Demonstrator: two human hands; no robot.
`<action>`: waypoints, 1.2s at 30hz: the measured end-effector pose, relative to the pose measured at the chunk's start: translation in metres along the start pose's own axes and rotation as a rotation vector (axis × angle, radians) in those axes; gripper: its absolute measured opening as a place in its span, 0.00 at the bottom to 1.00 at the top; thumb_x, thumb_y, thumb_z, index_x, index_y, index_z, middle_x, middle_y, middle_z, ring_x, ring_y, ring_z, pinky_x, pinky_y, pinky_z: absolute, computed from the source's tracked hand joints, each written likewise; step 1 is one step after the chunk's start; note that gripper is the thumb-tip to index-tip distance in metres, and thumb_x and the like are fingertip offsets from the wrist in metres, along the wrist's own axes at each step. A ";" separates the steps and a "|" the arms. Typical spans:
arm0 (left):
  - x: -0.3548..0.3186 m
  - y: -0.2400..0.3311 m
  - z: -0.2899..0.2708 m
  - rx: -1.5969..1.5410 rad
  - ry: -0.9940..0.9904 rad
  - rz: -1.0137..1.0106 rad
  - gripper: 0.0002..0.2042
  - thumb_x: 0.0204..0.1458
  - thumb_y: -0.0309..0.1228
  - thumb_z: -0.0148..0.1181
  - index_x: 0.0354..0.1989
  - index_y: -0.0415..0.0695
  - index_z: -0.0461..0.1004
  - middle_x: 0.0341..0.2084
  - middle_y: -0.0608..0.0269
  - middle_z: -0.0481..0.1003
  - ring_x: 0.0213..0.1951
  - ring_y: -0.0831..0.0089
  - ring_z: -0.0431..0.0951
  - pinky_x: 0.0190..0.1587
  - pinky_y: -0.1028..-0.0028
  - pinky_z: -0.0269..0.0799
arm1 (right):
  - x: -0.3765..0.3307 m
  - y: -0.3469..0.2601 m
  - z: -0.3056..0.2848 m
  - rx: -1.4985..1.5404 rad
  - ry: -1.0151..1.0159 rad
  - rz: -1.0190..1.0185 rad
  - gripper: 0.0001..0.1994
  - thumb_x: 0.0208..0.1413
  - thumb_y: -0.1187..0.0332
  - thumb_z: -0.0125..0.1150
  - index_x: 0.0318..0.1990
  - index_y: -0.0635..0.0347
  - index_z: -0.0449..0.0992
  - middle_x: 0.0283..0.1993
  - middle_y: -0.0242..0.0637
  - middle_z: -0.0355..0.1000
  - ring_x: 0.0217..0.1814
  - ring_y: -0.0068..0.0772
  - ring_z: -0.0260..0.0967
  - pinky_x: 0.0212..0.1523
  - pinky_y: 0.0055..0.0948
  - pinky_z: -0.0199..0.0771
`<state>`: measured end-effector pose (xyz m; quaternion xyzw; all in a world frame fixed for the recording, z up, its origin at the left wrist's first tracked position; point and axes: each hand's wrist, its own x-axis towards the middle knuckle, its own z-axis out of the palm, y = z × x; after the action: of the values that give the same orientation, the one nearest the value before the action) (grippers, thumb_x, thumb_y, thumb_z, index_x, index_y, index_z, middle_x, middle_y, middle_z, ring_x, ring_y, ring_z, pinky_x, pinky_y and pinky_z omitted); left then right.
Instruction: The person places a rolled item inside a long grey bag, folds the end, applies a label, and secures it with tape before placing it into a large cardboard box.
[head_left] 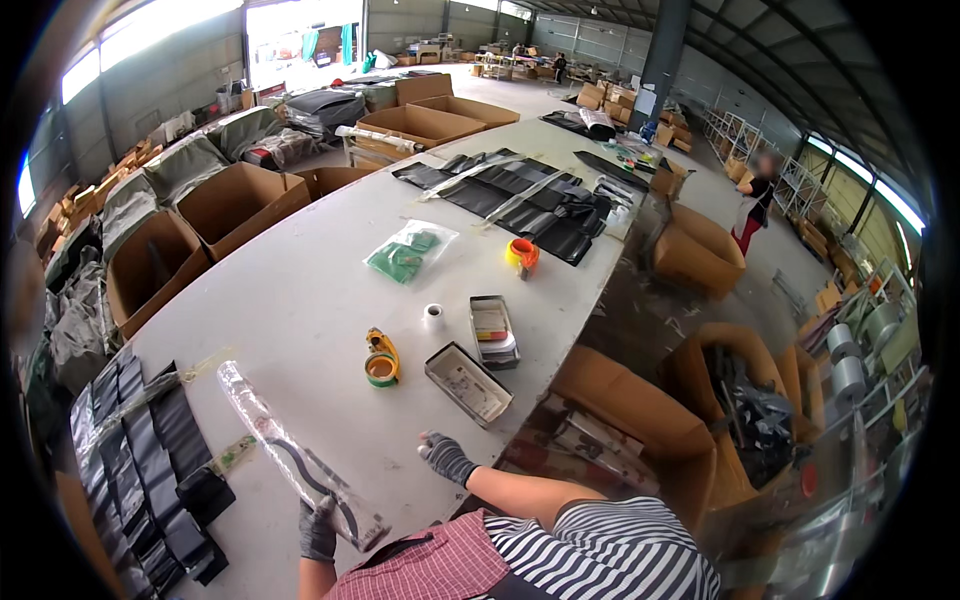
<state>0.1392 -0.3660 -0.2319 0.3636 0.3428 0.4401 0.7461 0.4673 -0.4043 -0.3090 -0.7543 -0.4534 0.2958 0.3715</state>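
My left hand, in a grey knit glove, grips the near end of a long, clear plastic-wrapped roll with a dark curved strip along it. The roll lies slantwise on the white table. My right hand, in a grey striped glove with bare fingertips, is over the table's near right part, fingers apart and holding nothing. Ahead of it are an open small box and another box with cards inside. A yellow tape dispenser with green tape and a white roll stand farther left.
Black folded sheets lie at the left, with more black sheets at the far end. A green packet and orange tape dispenser sit between. Cardboard boxes line both sides. Another person stands at right.
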 end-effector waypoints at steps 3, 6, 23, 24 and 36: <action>0.007 0.017 0.044 -0.088 -0.093 0.004 0.33 0.49 0.36 0.70 0.62 0.42 0.60 0.50 0.58 0.71 0.51 0.65 0.73 0.54 0.65 0.72 | -0.019 -0.040 0.001 0.542 -0.456 0.187 0.23 0.59 0.54 0.60 0.56 0.58 0.72 0.38 0.35 0.74 0.31 0.24 0.72 0.30 0.28 0.75; 0.016 0.014 0.049 -0.088 -0.121 -0.014 0.33 0.51 0.37 0.68 0.63 0.43 0.60 0.51 0.56 0.71 0.50 0.63 0.74 0.53 0.64 0.73 | -0.044 -0.117 -0.002 0.697 -0.788 0.251 0.29 0.59 0.44 0.55 0.58 0.56 0.70 0.46 0.38 0.74 0.40 0.28 0.73 0.34 0.34 0.77; 0.032 -0.063 -0.002 0.269 0.161 -0.330 0.34 0.56 0.32 0.63 0.69 0.46 0.53 0.40 0.58 0.74 0.37 0.68 0.78 0.32 0.68 0.77 | -0.049 -0.094 -0.016 -0.183 -0.613 -0.098 0.41 0.54 0.43 0.60 0.63 0.72 0.63 0.63 0.59 0.64 0.66 0.54 0.62 0.65 0.37 0.61; 0.031 -0.064 -0.004 0.256 0.165 -0.329 0.35 0.56 0.29 0.62 0.70 0.46 0.50 0.40 0.57 0.74 0.37 0.69 0.77 0.31 0.69 0.77 | -0.047 -0.087 -0.019 -0.144 -0.609 -0.117 0.40 0.54 0.43 0.60 0.63 0.72 0.63 0.63 0.59 0.64 0.66 0.54 0.62 0.65 0.37 0.62; 0.030 -0.064 -0.037 1.836 0.189 0.335 0.28 0.56 0.37 0.50 0.66 0.42 0.59 0.65 0.46 0.59 0.68 0.49 0.54 0.70 0.53 0.42 | -0.048 0.028 -0.038 -0.458 -0.130 -0.463 0.30 0.55 0.54 0.55 0.62 0.61 0.65 0.65 0.49 0.62 0.66 0.48 0.59 0.69 0.46 0.52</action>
<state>0.1460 -0.3522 -0.3103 0.8174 0.5584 0.1269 0.0630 0.4907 -0.4677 -0.3060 -0.6748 -0.6901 0.1414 0.2198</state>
